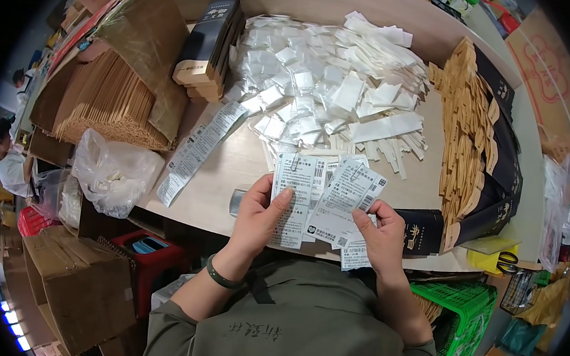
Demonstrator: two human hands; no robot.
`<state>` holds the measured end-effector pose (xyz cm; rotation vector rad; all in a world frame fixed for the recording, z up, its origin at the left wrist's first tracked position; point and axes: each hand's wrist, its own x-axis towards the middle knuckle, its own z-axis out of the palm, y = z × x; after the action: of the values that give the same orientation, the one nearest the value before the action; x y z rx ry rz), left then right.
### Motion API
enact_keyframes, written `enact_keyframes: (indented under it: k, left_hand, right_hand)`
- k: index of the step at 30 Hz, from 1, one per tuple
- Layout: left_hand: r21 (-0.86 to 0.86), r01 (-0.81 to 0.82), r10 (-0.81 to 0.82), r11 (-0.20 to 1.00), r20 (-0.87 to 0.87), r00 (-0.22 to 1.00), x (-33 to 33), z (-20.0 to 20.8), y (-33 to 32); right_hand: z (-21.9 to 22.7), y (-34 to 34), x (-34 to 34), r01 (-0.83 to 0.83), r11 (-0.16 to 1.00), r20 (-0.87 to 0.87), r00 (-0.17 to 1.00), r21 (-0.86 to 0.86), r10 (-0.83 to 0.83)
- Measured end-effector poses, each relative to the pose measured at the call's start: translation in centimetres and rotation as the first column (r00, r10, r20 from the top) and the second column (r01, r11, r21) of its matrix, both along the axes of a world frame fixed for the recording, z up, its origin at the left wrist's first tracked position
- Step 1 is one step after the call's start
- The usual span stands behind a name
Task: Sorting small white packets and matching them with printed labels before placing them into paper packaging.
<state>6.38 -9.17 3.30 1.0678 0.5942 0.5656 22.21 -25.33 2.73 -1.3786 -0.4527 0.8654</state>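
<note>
Labels (pixel 292 223) held, packets (pixel 292 79) loose

Head view: over the near edge of the table (pixel 220 154), your left hand (pixel 256 214) grips some labels, your right hand (pixel 383 236) pinches others. That much seems done; packets toward the far edge lie untouched.

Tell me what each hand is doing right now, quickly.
Left hand: closed, holding a printed white slip under its thumb.
Right hand: closed, pinching overlapping printed slips.

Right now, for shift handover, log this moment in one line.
left hand: holds printed paper; right hand: holds printed slips; beyond: pile of white packets
</note>
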Motion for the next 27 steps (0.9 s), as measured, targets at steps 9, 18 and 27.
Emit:
enact_keyframes:
  k: [9, 18, 27]
  left_hand:
    - [-0.016, 0.041, -0.04, 0.999, 0.024, 0.999, 0.1, -0.3, 0.0]
    - [0.006, 0.128, -0.128, 0.992, 0.03, 0.991, 0.6, 0.2, -1.3]
    - [0.078, -0.125, 0.126, 0.989, -0.002, 0.992, 0.0, -0.3, 2.0]
  right_hand:
    - [0.1, 0.5, -1.0, -0.02, 1.0, -0.061, 0.998, -0.011, 0.019]
    - [-0.4, 0.6, -1.5, -0.066, 0.987, 0.108, 0.991, -0.144, 0.082]
    - [0.4, -0.4, 0.3, -0.011, 0.999, 0.197, 0.98, 0.052, 0.001]
